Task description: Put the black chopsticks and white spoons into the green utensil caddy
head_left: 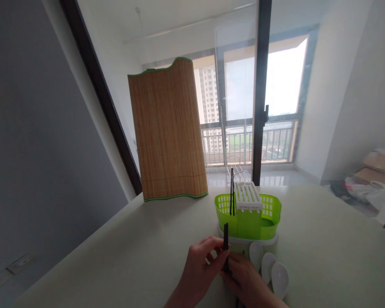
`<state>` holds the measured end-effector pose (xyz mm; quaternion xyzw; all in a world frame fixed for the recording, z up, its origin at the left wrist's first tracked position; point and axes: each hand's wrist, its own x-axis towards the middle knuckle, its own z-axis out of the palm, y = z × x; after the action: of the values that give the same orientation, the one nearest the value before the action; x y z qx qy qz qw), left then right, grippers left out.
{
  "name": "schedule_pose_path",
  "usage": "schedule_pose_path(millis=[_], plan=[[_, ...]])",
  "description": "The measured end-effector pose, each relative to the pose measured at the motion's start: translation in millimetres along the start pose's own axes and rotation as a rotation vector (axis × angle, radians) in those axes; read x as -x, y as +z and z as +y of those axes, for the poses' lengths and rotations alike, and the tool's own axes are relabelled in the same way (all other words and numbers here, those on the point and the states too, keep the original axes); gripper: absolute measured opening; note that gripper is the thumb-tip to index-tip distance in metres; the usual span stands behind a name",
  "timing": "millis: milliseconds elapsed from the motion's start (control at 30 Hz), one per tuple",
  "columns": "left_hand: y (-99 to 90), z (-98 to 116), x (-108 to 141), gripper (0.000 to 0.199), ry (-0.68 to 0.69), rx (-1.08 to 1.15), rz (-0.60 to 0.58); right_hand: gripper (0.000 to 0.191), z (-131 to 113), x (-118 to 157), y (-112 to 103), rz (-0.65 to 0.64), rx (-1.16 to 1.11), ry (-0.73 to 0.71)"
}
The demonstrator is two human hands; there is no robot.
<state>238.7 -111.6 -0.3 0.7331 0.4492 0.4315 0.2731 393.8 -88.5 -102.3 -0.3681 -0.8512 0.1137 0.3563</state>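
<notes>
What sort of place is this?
Likely a home, perhaps an upper-floor flat. The pale table holds a green utensil basket and white spoons, and a railing and tall building show beyond the table.

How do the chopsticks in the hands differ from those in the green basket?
The held chopsticks are pinched by the left hand, in front of the green basket; the standing chopsticks rest inside it, untouched. The held chopsticks sit close together, while the standing chopsticks spread slightly apart toward their lower ends. Both sets look black.
</notes>
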Motion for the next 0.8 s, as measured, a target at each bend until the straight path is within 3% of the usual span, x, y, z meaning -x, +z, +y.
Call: schedule_pose_path(millis=[200,367,500,667,733,800], plan=[[-1.6,-0.9,-1.6,0.016,0.018,-0.021,0.064,0.009,-0.4,0.6,-0.9,-0.054,0.020,0.064],[3.4,-5.1,-2.6,0.014,-0.026,-0.018,0.009,0.014,-1.8,0.7,1.6,-0.057,-0.012,0.081],[-11.8,-2.3,-12.4,0.014,-0.013,-0.010,0.040,0.012,-0.3,0.2,-0.5,-0.092,0.013,0.075],[-60.2,25.9,-65.6,0.025,0.063,0.059,0.375,0.030,3.0,-3.2,-10.0,-0.038,0.064,0.070],[-69.3,34.9,-97.2,0.027,0.125,0.035,0.414,0.028,3.4,-5.1,-13.9,-0.011,0.104,0.021],[-65.4,33.8,-128.5,0.028,0.141,-0.024,0.367,0.023,3.1,-6.8,-16.5,0.007,0.151,-0.040]])
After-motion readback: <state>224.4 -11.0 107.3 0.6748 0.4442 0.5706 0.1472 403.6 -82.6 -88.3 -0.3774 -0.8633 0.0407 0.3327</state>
